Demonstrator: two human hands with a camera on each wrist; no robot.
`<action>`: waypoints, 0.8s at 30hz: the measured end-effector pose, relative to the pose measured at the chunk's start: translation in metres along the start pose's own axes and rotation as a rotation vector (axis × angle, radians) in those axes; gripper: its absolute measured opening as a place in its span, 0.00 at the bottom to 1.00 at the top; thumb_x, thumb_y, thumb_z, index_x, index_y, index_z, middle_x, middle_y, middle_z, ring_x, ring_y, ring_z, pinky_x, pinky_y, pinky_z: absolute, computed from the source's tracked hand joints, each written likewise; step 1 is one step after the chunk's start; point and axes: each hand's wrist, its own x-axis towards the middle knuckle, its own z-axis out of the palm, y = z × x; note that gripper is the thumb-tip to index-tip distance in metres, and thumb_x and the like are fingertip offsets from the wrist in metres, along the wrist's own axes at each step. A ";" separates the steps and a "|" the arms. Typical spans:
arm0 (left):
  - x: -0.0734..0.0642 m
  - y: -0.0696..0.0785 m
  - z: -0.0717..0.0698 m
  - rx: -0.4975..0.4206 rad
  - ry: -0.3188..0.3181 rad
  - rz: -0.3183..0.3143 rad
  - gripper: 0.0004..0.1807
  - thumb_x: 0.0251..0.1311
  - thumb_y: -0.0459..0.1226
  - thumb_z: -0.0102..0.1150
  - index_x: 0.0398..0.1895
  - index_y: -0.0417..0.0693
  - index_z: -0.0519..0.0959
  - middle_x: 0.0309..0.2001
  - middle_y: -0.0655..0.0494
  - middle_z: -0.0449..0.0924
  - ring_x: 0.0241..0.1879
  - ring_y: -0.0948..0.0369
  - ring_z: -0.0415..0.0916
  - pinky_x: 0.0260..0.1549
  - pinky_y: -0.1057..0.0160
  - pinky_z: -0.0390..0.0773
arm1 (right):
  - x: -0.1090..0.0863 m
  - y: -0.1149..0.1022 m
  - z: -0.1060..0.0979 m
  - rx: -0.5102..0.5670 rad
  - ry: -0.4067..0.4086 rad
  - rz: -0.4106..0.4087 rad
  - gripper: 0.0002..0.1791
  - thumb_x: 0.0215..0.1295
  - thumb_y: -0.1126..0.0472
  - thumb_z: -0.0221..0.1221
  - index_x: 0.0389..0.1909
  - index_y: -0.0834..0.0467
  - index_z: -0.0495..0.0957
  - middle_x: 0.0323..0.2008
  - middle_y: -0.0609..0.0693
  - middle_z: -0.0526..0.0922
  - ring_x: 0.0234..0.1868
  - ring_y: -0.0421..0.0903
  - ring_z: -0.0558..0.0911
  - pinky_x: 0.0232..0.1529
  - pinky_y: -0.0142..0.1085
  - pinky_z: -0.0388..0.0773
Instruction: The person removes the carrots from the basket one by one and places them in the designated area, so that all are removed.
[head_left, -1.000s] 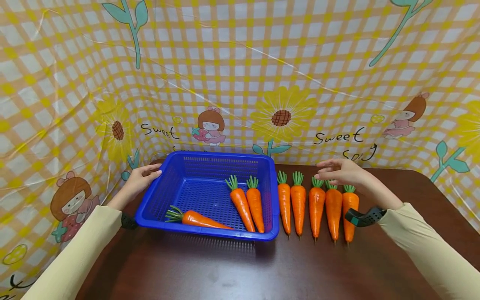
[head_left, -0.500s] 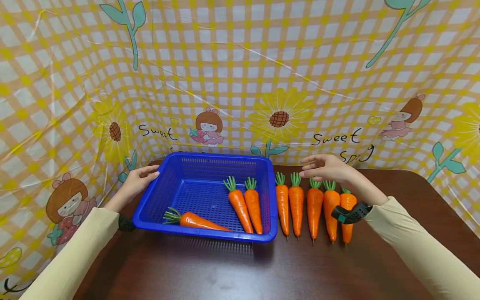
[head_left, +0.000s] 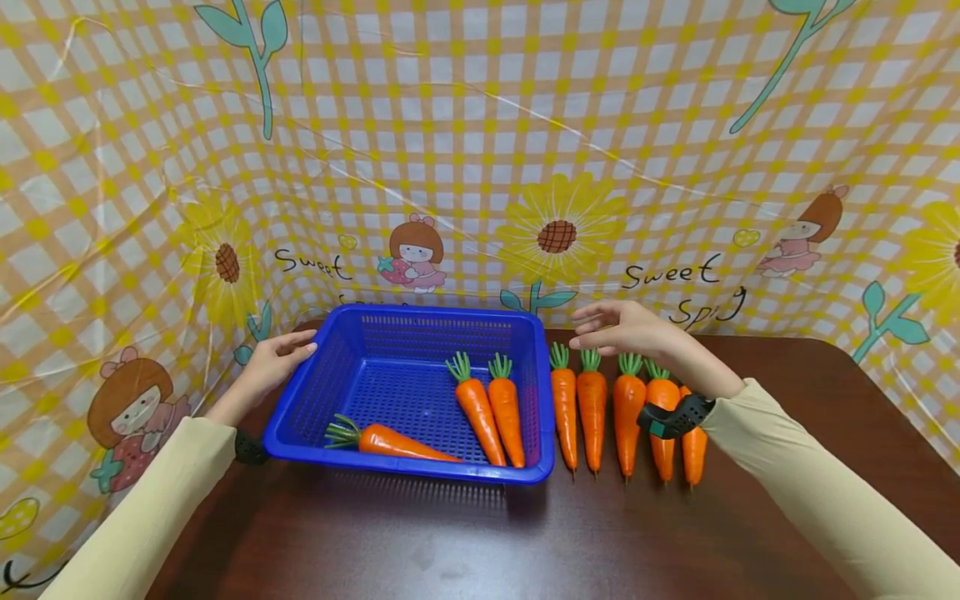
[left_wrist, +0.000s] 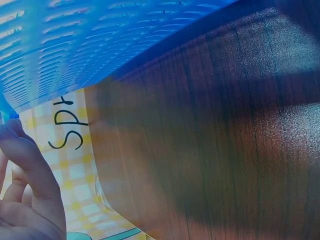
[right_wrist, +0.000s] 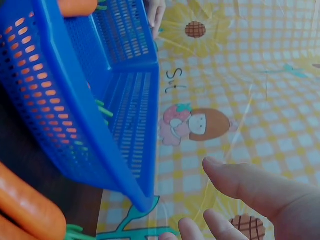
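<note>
A blue plastic basket (head_left: 408,473) stands on the table with three carrots inside: two side by side at its right, such as this carrot (head_left: 480,417), and another carrot (head_left: 405,442) lying along the near wall. My left hand (head_left: 273,367) touches the basket's left rim with its fingertips. Over the green tops of the carrots to the right of the basket, my right hand (head_left: 630,333) hovers with fingers loosely spread and nothing in them. Those carrots form a row, tips toward me; one is this carrot (head_left: 592,417). My right wrist and forearm partly hide the rightmost ones.
The dark brown wooden table (head_left: 465,542) extends in front of the basket and to the right of the row. A checked cloth (head_left: 465,158) with sunflowers and printed figures hangs behind and at both sides.
My right hand has moved left along the carrot tops, toward the basket. The left hand stays at the basket's rim, and the carrots lie as before.
</note>
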 end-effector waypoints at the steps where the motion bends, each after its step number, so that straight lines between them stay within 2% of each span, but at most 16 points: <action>1: 0.000 0.000 0.000 -0.001 0.000 0.000 0.31 0.69 0.50 0.50 0.70 0.44 0.64 0.62 0.34 0.71 0.37 0.70 0.75 0.37 0.70 0.77 | 0.001 -0.002 0.001 0.003 -0.003 -0.001 0.36 0.63 0.52 0.63 0.68 0.62 0.63 0.63 0.65 0.70 0.55 0.51 0.78 0.50 0.38 0.79; 11: 0.001 0.000 0.000 -0.003 -0.001 0.000 0.31 0.69 0.49 0.51 0.70 0.43 0.65 0.62 0.34 0.71 0.38 0.70 0.75 0.37 0.71 0.77 | 0.011 -0.020 0.015 0.030 -0.059 -0.013 0.35 0.63 0.55 0.63 0.67 0.63 0.63 0.63 0.67 0.70 0.59 0.57 0.76 0.53 0.42 0.78; 19: 0.004 0.001 0.001 -0.031 -0.007 0.007 0.31 0.69 0.49 0.52 0.70 0.43 0.65 0.59 0.35 0.72 0.33 0.71 0.75 0.34 0.70 0.77 | 0.019 -0.026 0.024 0.037 -0.097 -0.012 0.34 0.63 0.56 0.63 0.67 0.64 0.64 0.63 0.67 0.71 0.56 0.53 0.78 0.50 0.38 0.79; 24: 0.000 0.001 0.000 -0.019 -0.009 0.006 0.32 0.69 0.50 0.51 0.70 0.43 0.64 0.60 0.35 0.71 0.36 0.72 0.74 0.36 0.71 0.76 | 0.027 -0.032 0.034 0.041 -0.133 -0.010 0.34 0.63 0.56 0.63 0.67 0.63 0.65 0.61 0.65 0.73 0.56 0.53 0.78 0.53 0.41 0.79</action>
